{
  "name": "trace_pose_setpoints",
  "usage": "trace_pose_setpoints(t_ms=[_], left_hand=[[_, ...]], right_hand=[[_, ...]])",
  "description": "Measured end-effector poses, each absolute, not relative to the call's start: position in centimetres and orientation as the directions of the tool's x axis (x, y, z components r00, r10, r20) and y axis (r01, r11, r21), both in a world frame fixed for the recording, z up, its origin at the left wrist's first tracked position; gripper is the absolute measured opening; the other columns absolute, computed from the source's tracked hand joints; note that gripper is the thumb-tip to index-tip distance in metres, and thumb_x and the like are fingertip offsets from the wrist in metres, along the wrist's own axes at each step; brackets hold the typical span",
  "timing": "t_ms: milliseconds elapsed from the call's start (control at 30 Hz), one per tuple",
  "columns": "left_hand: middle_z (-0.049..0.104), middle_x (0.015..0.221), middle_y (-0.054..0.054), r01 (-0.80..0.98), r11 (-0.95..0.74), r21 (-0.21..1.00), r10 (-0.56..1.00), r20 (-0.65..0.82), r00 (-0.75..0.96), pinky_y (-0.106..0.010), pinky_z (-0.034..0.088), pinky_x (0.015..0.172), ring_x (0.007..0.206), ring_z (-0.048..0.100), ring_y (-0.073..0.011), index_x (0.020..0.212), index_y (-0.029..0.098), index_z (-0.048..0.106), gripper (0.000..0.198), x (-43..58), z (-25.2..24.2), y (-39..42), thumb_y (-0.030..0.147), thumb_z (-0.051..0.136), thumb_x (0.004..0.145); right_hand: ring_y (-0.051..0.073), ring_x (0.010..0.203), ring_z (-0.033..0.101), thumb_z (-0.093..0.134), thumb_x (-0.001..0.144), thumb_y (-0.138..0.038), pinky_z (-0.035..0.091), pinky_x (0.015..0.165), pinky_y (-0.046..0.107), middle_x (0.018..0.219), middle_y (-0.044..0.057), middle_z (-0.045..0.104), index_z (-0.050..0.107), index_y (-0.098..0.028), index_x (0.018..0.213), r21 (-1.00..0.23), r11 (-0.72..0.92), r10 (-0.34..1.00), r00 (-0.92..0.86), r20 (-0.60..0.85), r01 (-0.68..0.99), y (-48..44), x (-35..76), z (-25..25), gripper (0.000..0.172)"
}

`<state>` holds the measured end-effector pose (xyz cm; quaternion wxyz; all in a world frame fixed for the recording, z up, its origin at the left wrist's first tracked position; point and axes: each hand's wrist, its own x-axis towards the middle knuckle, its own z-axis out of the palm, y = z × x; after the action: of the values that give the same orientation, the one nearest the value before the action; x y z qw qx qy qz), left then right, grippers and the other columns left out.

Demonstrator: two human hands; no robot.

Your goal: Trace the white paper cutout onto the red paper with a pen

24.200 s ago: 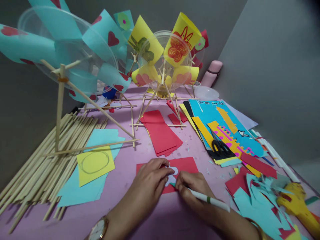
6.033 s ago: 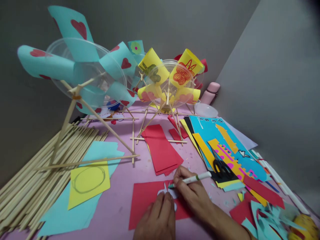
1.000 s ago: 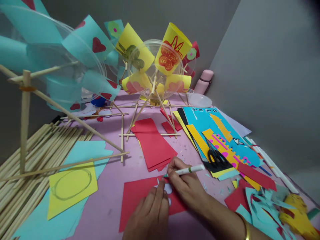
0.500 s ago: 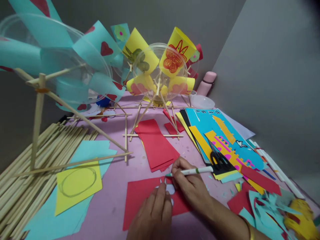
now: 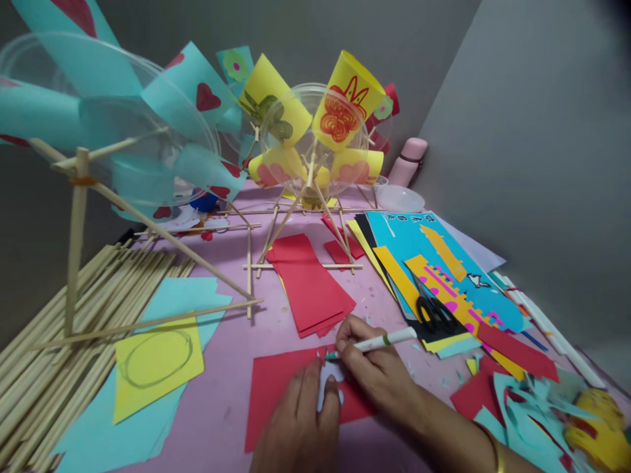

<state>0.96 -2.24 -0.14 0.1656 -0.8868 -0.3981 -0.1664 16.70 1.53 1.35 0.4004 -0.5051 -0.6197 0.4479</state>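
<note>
My right hand point(image 5: 377, 371) grips a white felt-tip pen point(image 5: 394, 337) with a green band. Its green tip touches down near the top of a pale lilac paper cutout point(image 5: 329, 373). Under the cutout lies a red paper sheet point(image 5: 263, 387) on the table. My left hand point(image 5: 298, 420) rests flat, its fingers stretched out over the cutout and the red sheet, partly covering both. The cutout's full outline is hidden by my fingers. Just beyond the sheet is a stack of red paper strips point(image 5: 310, 282).
Wooden sticks point(image 5: 98, 302) and stick-framed wheels with a blue paper cup point(image 5: 190, 89) and yellow paper cup point(image 5: 348, 98) stand left and behind. A yellow sheet with a drawn oval point(image 5: 158, 364) lies left. At right are scissors point(image 5: 436, 315), coloured sheets point(image 5: 404, 230) and paper scraps point(image 5: 522, 414).
The pen tip has shifted slightly down and left along the cutout. My left fingers have spread a little, showing more of the cutout. The view has shifted slightly.
</note>
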Motion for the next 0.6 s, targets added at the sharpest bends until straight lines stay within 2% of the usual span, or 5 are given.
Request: trace_pose_setpoints(t_ms=[333,600], left_hand=[[0.072,0.099,-0.015,0.794,-0.591,-0.14,0.691,0.419,0.589,-0.031,0.059,0.069,0.085,0.07,-0.0234,0.097,0.016,0.062,0.027,1.28,-0.3,-2.49,0.003,0.041,0.085],[0.071,0.102,-0.016,0.799,-0.586,-0.134,0.686,0.441,0.578,-0.033,0.058,0.072,0.087,0.069,-0.0239,0.1,0.014,0.061,0.029,1.23,-0.75,-2.72,0.004,0.038,0.086]], right_hand=[[0.011,0.053,0.042,0.041,0.082,-0.02,0.03,0.051,0.024,0.057,-0.006,0.043,0.043,-0.022,0.069,-0.941,0.141,0.971,-0.227,0.072,0.307,1.56,16.69,1.51,0.013],[0.01,0.052,0.042,0.042,0.082,-0.019,0.029,0.051,0.023,0.056,-0.007,0.043,0.043,-0.022,0.069,-0.936,0.141,0.971,-0.228,0.068,0.323,1.42,16.7,1.65,0.013]])
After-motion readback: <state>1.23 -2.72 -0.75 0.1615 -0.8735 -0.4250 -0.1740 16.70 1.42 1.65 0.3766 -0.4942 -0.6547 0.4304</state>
